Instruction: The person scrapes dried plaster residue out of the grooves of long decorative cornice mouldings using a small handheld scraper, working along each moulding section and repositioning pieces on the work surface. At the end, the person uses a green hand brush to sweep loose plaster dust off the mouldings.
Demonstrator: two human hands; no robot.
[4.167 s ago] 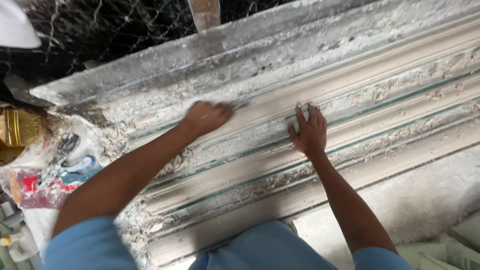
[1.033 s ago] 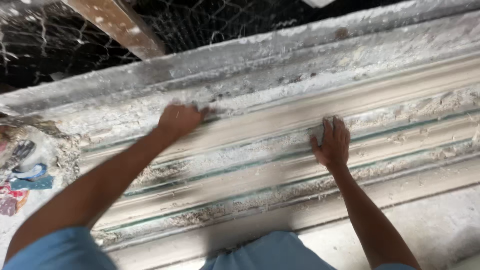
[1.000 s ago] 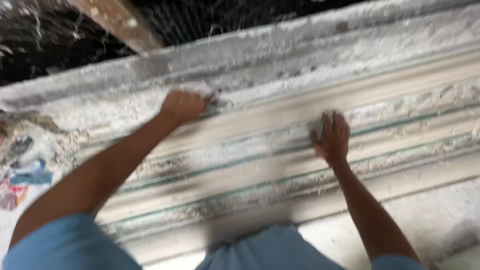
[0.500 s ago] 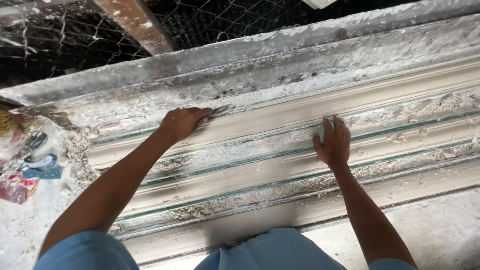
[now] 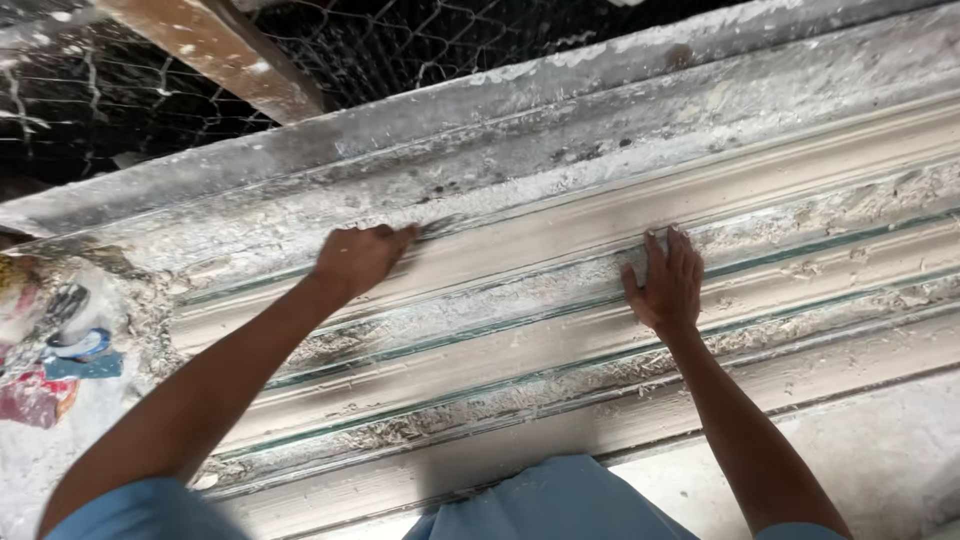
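A long plaster cornice moulding (image 5: 560, 330) with several ridges and grooves lies across the work table, crusted with dried white plaster. My left hand (image 5: 360, 257) is closed around a small flat scraper blade (image 5: 437, 227) whose tip rests on the upper smooth band of the moulding. My right hand (image 5: 665, 282) lies flat, fingers apart, pressed on a middle ridge further right. Both forearms reach in from below, over my blue clothing.
A plaster-caked table edge (image 5: 560, 110) runs behind the moulding. Beyond it is wire mesh (image 5: 400, 40) and a slanting wooden beam (image 5: 220, 55). Coloured rags and clutter (image 5: 50, 350) lie at the left. A pale slab (image 5: 880, 440) is at the lower right.
My left hand with the scraper has slid a little to the right along the upper band. The right hand has stayed planted on the ridge. The view shifted slightly.
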